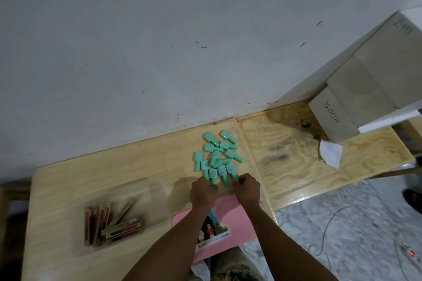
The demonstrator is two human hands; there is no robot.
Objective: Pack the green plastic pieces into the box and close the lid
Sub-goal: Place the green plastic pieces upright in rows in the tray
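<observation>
Both hands are curled knuckles-up at the near edge of the pile, the left hand [203,191] touching the closest pieces and the right hand [247,188] just beside them. Their fingertips are hidden, so I cannot tell whether either has a piece pinched. The green plastic pieces [217,157] lie loosely heaped on the table [68,180], just beyond the pink box [237,219], which sits under the forearms. None looks packed yet, and whether the box is open cannot be told. The pieces look small, rigid and light, probably smooth enough to slide or scatter if raked. Pinching one across its wider flat body, or scooping several together, seems safest. Left of the pink box sits a clear tray [157,189] of slim tubes [109,219].
</observation>
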